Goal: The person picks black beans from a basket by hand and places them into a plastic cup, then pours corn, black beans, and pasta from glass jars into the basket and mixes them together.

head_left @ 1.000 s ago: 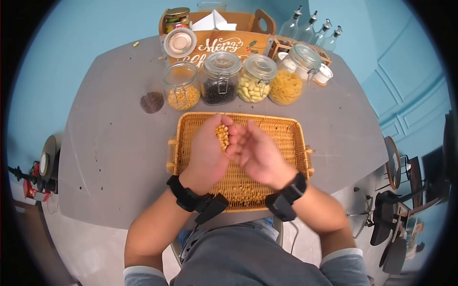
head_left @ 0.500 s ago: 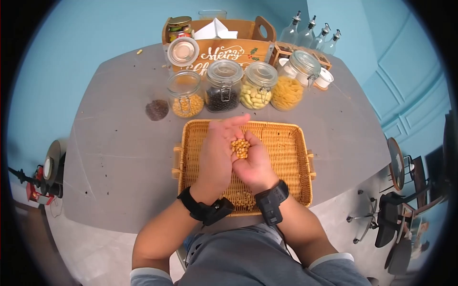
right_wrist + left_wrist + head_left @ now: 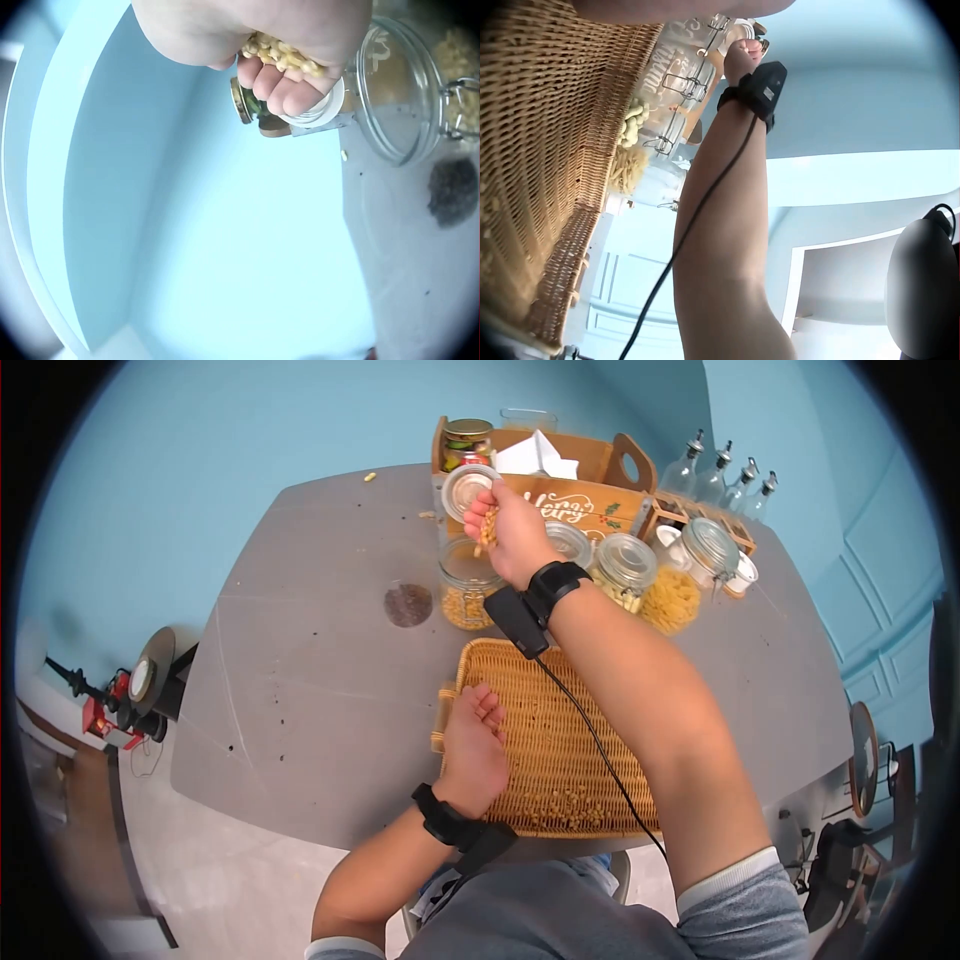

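My right hand (image 3: 517, 532) holds corn kernels (image 3: 279, 54) in its curled fingers, up over the open clip-top jar (image 3: 466, 572). That jar stands partly filled with yellow corn kernels (image 3: 464, 609), its lid (image 3: 466, 490) tipped back behind it. My left hand (image 3: 476, 752) is over the left side of the wicker basket (image 3: 545, 725), fingers loosely bent with nothing in them. Near the basket's front edge lie scattered kernels (image 3: 570, 810). In the left wrist view, the right forearm (image 3: 724, 225) reaches toward the jars.
A dark round patch of small grains (image 3: 408, 605) is left of the corn jar. To its right stand a largely hidden jar (image 3: 566, 542), a jar of pale pods (image 3: 625, 572) and a pasta jar (image 3: 672, 600). Behind are a wooden crate (image 3: 625, 510) and glass bottles (image 3: 710, 485).
Both hands were cupped together around the kernels over the basket. Now the right hand has carried kernels forward above the open jar, while the left has parted from it, staying over the basket.
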### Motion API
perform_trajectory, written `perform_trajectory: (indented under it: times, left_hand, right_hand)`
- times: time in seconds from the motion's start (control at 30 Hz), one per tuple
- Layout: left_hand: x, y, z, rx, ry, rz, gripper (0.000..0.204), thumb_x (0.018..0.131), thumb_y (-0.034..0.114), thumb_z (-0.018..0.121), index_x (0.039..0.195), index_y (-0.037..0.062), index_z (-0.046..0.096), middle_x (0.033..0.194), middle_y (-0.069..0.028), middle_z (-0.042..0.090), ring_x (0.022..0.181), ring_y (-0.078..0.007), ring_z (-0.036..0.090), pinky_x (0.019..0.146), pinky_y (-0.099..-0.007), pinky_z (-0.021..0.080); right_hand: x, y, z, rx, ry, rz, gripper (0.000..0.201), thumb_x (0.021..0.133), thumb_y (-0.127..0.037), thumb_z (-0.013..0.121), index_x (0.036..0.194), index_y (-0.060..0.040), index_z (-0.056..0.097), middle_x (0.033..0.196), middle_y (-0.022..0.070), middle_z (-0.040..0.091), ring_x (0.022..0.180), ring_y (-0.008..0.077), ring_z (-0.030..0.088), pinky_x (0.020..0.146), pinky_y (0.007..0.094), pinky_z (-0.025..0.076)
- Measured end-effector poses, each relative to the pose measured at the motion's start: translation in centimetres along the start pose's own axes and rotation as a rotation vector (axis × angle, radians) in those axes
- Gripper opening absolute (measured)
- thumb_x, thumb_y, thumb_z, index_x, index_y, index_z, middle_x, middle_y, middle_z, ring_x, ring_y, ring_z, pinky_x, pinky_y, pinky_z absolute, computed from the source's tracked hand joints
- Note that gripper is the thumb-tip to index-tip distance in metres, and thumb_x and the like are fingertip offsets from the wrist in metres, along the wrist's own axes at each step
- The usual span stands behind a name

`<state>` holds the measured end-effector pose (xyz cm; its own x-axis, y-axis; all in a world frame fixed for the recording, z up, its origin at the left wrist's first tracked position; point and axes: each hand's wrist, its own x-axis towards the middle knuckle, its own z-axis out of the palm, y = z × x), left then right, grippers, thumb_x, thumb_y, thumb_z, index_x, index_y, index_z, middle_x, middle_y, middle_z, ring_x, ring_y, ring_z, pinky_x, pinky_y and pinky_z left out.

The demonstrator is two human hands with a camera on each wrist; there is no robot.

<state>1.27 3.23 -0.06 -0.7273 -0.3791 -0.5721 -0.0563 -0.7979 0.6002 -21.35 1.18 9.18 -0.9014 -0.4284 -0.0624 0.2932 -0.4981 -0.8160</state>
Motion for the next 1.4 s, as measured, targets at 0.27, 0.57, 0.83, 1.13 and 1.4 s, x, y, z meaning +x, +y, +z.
perform_trajectory:
  times: [0.27, 0.57, 0.83, 1.13, 1.4]
  left_hand:
    - [0.8, -0.5, -0.6, -0.121, 0.060, 0.056, 0.026, 0.095, 0.039, 0.056, 0.108, 0.0175, 0.061, 0.098, 0.0084, 0.055, 0.087, -0.0081, 0.051, 0.079, -0.0282, 0.036]
    - [1.9, 0.6, -0.9, -0.068, 0.048, 0.089, 0.035, 0.099, 0.044, 0.047, 0.113, 0.0140, 0.058, 0.097, 0.0043, 0.054, 0.088, -0.0111, 0.050, 0.081, -0.0281, 0.036]
    - [1.3, -0.1, -0.7, 0.015, -0.106, 0.137, 0.035, 0.100, 0.040, 0.047, 0.116, 0.0105, 0.057, 0.103, 0.0016, 0.056, 0.093, -0.0131, 0.053, 0.082, -0.0285, 0.039]
    - [0.9, -0.1, -0.9, 0.007, -0.082, 0.116, 0.031, 0.100, 0.037, 0.048, 0.112, 0.0102, 0.058, 0.103, 0.0010, 0.057, 0.094, -0.0137, 0.053, 0.083, -0.0288, 0.040]
    - [0.9, -0.2, -0.8, 0.014, -0.076, 0.131, 0.031, 0.100, 0.037, 0.047, 0.111, 0.0095, 0.058, 0.102, 0.0007, 0.057, 0.093, -0.0137, 0.053, 0.083, -0.0287, 0.040]
  right_hand:
    - [-1.0, 1.0, 0.3, -0.695, -0.119, -0.209, 0.050, 0.101, -0.046, 0.046, 0.089, -0.0009, 0.064, 0.089, 0.0056, 0.065, 0.083, 0.0135, 0.059, 0.079, 0.0298, 0.047]
    - [-14.1, -5.7, -5.8, -1.297, -0.611, -0.212, 0.016, 0.097, -0.017, 0.058, 0.104, -0.0033, 0.065, 0.091, 0.0094, 0.067, 0.087, 0.0207, 0.064, 0.077, 0.0318, 0.051]
    - [-24.3, -5.0, -19.7, -1.761, -0.559, 0.270, 0.033, 0.080, -0.002, 0.066, 0.113, -0.0006, 0.058, 0.111, 0.0205, 0.060, 0.109, 0.0380, 0.057, 0.093, 0.0434, 0.048]
    - [-25.0, -2.8, -14.2, -1.506, -0.968, 0.210, 0.037, 0.079, 0.004, 0.059, 0.115, -0.0032, 0.059, 0.108, 0.0163, 0.057, 0.098, 0.0343, 0.060, 0.078, 0.0402, 0.051]
    - [-24.4, -1.7, -15.2, -1.413, -1.245, 0.094, 0.044, 0.079, 0.003, 0.062, 0.122, -0.0053, 0.057, 0.110, 0.0137, 0.052, 0.095, 0.0343, 0.059, 0.077, 0.0402, 0.050]
